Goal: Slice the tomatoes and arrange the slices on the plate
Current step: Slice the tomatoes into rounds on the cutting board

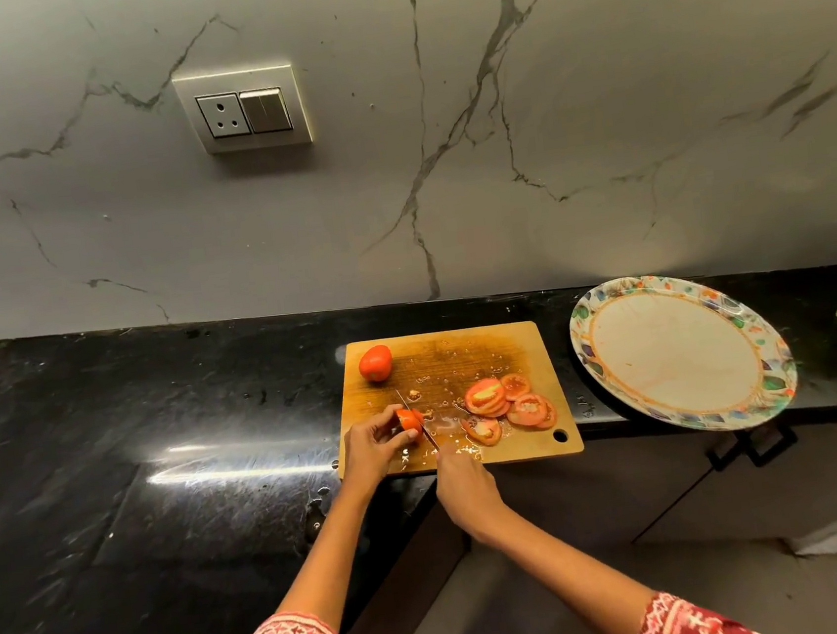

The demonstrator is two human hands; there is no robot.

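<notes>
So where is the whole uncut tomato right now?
In the head view, the round red whole tomato sits on the wooden cutting board's far left corner, apart from the pile of cut tomato slices at its right.

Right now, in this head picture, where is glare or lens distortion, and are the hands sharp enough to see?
Head view: bright glare streaks lie on the black counter left of the cutting board; the wide lens bows the counter's back edge and stretches the plate into an oval; the left hand on the tomato piece and the right hand with the knife look fairly sharp.
</notes>
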